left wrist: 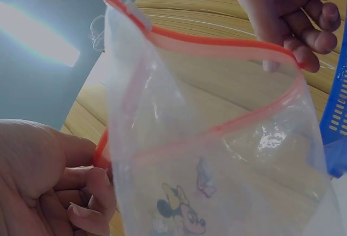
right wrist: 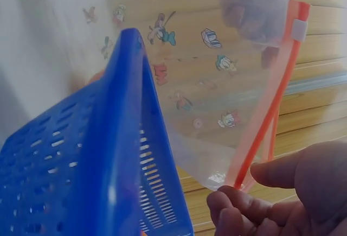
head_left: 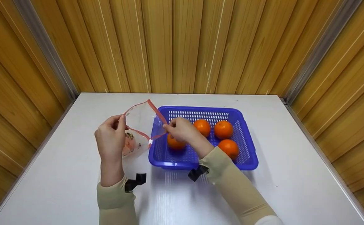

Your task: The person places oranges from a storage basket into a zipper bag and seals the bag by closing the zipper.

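Note:
A clear zip bag (head_left: pixel 140 117) with a red-orange zip edge and printed cartoon figures is spread wide at its mouth. My left hand (head_left: pixel 110 137) pinches the left side of its rim between thumb and fingers. On the opposite side, my right hand (head_left: pixel 183 129) pinches the rim above the basket's left part. A white slider (right wrist: pixel 299 30) sits on the zip edge in the right wrist view. Low in the bag, a pale orange shape (head_left: pixel 129 145) shows through the plastic; I cannot tell what it is. Under the right hand lies an orange (head_left: pixel 175 143), partly covered.
A blue perforated basket (head_left: pixel 247 147) stands on the white table (head_left: pixel 175 200), right beside the bag. More oranges lie in it, among them one orange (head_left: pixel 223 130) at the back right. Wood-patterned panels (head_left: pixel 188 47) rise behind the table and on both sides.

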